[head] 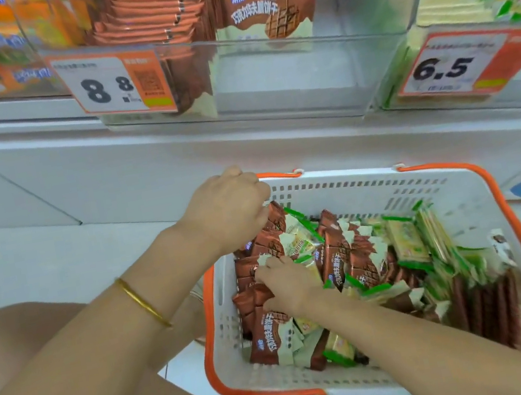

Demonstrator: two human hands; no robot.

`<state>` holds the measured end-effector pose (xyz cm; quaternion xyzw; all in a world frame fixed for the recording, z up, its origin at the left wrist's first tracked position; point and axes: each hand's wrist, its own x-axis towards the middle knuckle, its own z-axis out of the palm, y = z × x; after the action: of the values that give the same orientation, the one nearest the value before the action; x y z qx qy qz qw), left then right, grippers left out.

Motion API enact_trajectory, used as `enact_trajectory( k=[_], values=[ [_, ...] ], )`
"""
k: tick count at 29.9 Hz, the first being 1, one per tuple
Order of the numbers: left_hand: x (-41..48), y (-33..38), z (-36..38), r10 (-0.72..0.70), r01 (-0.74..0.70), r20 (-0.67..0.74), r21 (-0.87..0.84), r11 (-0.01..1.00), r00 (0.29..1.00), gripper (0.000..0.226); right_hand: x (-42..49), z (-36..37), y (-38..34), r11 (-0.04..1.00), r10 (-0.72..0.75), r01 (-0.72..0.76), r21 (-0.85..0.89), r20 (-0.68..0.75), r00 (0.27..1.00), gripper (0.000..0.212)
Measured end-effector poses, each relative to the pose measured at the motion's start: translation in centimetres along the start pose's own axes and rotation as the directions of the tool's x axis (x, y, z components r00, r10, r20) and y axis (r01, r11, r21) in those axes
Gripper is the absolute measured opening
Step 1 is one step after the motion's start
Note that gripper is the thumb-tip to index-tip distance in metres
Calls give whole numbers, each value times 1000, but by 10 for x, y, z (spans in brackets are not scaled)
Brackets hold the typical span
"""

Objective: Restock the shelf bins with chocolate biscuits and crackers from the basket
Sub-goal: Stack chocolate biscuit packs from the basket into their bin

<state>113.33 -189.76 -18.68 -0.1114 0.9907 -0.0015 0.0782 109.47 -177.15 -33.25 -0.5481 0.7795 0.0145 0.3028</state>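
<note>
I'm gathering chocolate biscuit packets (pixel 333 262) from the white basket (pixel 355 187), which holds a jumble of brown biscuit packets and green cracker packets (pixel 406 241). My left hand (pixel 226 210), at the basket's far left corner, is curled round a bunch of brown ones, while my right hand (pixel 288 284) rests on more inside, its grip unclear. Next, I judge, the bunch must go up into the clear bin (pixel 301 78) above the basket, where brown packets stand with room at the right; the cracker bin (pixel 403 67) sits above the basket's right end.

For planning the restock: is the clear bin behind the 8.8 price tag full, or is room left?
Partly full: chocolate biscuit packs fill the left and middle of the clear bin; its right part is bare.
</note>
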Motion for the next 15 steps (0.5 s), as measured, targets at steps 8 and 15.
enact_trajectory(
  k=[8,15],
  values=[
    [4,3,-7,-8,19,117,-92,996,993,34,-6,-33,33,871,-25,-1,491,45,999,37],
    [9,-2,-14,-6,115,321,-323,939,947,40,-48,-125,75,444,147,49,895,-126,981,17]
  ],
)
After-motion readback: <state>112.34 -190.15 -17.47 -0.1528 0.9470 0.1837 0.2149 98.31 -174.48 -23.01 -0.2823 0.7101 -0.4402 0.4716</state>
